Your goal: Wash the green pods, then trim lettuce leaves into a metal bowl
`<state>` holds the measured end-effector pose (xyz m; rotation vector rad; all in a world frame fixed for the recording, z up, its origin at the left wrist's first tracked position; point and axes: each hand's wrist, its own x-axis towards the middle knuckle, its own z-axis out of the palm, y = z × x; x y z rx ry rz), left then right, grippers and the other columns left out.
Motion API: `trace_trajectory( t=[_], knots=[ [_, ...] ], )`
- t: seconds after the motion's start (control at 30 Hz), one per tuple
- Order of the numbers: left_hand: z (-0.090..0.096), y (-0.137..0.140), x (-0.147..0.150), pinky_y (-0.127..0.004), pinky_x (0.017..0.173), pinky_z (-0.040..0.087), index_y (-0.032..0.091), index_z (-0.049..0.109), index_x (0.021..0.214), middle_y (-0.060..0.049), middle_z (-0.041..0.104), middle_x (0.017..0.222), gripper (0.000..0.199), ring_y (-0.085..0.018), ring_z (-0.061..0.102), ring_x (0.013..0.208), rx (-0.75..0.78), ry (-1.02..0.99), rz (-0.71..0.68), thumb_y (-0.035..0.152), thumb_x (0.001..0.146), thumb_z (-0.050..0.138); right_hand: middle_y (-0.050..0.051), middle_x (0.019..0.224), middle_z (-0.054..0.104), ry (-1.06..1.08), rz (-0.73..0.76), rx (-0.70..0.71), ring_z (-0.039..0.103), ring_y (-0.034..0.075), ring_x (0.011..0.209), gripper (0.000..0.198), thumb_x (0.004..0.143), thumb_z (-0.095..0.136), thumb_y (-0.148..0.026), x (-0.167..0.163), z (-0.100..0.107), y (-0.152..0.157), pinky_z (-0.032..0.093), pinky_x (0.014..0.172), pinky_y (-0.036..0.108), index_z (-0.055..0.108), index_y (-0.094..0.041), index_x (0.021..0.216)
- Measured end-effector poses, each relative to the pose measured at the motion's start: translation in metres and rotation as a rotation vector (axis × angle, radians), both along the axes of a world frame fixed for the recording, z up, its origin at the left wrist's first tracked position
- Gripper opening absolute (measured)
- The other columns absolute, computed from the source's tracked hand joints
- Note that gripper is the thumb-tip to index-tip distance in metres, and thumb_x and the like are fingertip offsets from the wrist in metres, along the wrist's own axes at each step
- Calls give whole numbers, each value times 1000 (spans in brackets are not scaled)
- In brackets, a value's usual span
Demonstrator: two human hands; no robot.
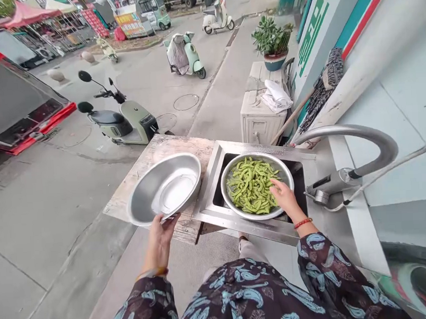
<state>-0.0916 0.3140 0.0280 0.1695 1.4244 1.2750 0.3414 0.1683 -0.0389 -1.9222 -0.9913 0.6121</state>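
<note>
My left hand grips the near rim of a bare metal basin, which is tilted over the wooden board left of the sink. Green edamame pods fill a second metal bowl set in the sink. Over the right side of these pods is my right hand, its fingers partly spread and nothing seen in them. Whether its fingertips touch the pods I cannot tell.
A curved faucet rises at the sink's right, with a pale hose beside it. Beyond the sink stand a white cabinet with a folded cloth, and a mop. A parked scooter is ahead left.
</note>
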Motion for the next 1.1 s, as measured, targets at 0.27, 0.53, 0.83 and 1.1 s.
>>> trace_trajectory(
  t=[0.27, 0.53, 0.83, 1.1],
  knots=[
    [-20, 38, 36, -29, 65, 61, 12, 58, 99, -10, 69, 83, 16, -17, 70, 71, -35, 263, -106, 27, 96, 53, 13, 145, 52, -220, 149, -249, 48, 29, 133, 54, 92, 47, -44, 56, -14, 116, 38, 111, 45, 55, -21, 139],
    [-2, -7, 89, -19, 48, 48, 13, 60, 101, -7, 71, 80, 44, -13, 65, 56, -9, 374, -654, 47, 77, 76, 3, 159, 36, -424, 581, -309, 21, 43, 145, 50, 87, 59, -53, -30, 5, 86, 27, 107, 70, 59, -36, 134],
    [-32, 48, 198, -41, 90, 52, 18, 63, 120, -14, 65, 121, 53, -26, 65, 103, 248, 718, -1299, 41, 74, 74, 6, 153, 45, -366, 473, -181, 43, 29, 136, 43, 98, 44, -39, 20, 19, 72, 36, 110, 50, 57, -28, 138],
    [-91, 79, 271, -54, 121, 16, 12, 24, 153, -25, 18, 161, 101, -38, 14, 151, 403, 1040, -1431, 42, 71, 75, 9, 159, 33, -243, 258, -478, 31, 38, 142, 59, 96, 42, -50, 40, -13, 155, 38, 106, 57, 38, -30, 152]
  ],
)
